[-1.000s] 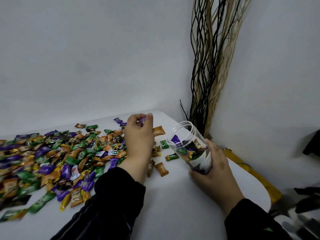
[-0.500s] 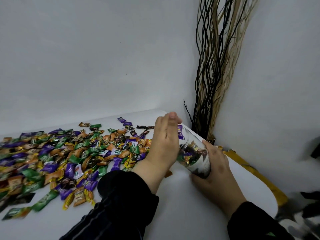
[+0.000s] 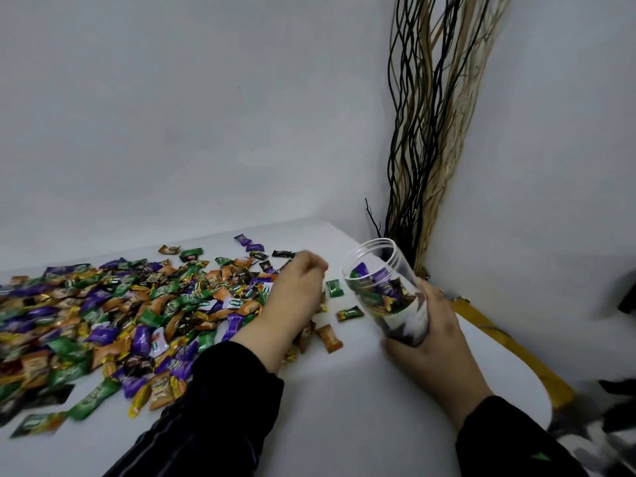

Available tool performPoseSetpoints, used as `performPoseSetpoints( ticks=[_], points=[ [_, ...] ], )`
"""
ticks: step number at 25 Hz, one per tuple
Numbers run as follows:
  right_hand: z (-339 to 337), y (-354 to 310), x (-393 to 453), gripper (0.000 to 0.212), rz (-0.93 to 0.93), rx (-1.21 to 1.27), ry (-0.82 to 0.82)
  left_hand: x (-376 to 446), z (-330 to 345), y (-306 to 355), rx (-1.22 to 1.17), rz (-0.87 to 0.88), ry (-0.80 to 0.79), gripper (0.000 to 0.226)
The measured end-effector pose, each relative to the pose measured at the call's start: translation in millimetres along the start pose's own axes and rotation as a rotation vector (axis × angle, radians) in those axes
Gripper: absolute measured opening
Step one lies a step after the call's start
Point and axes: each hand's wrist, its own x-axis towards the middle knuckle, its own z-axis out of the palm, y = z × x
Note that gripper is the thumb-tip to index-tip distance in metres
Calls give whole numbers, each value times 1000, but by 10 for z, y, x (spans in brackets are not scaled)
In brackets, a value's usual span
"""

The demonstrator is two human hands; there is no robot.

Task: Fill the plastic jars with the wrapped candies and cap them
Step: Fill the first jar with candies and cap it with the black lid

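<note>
A clear plastic jar [image 3: 375,270], tilted with its open mouth toward the pile, is partly filled with wrapped candies. My right hand [image 3: 426,339] grips its lower half just above the white table [image 3: 344,407]. The jar has no cap on it. A wide pile of purple, green and orange wrapped candies [image 3: 137,304] covers the table's left side. My left hand [image 3: 296,294] hovers over the pile's right edge, left of the jar, its fingers curled downward and blurred. What lies under those fingers is hidden.
A few loose candies [image 3: 349,313] lie between my hands. A bundle of tall black and tan dried twigs [image 3: 430,132] stands in the corner behind the jar. A yellow strip [image 3: 499,339] runs along the table's right edge by the wall.
My left hand has pulled back from the jar's mouth to the right edge of the candy pile. The jar stays tilted in my right hand.
</note>
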Motion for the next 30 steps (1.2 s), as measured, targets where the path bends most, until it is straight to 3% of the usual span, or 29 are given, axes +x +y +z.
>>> performPoseSetpoints(
  ticks=[2,4,6,10,14,19,21,24,26,30],
  points=[
    [2,35,35,102,43,34,15,-56,-19,-274,531,12,-122,29],
    [22,58,74,101,66,64,18,-168,26,-461,824,1,-302,58],
    [47,62,107,100,78,67,14,-236,97,-549,951,40,-362,64],
    [104,18,161,100,66,38,-22,-153,62,-612,1053,221,-179,48],
    [143,-46,156,99,-28,-37,-29,-37,-37,-639,982,242,-130,38],
    [176,-103,152,100,-82,-111,-46,56,-121,-598,848,157,42,32],
    [174,-98,144,100,-102,-122,-30,58,-203,-560,571,110,193,31],
    [182,-95,123,98,-159,-152,-24,22,-274,-322,-40,59,443,32],
    [210,-106,113,98,-203,-180,-22,-22,-245,-90,-272,60,442,33],
    [239,-116,111,100,-235,-198,-60,-197,-58,95,-126,350,356,26]
  ],
)
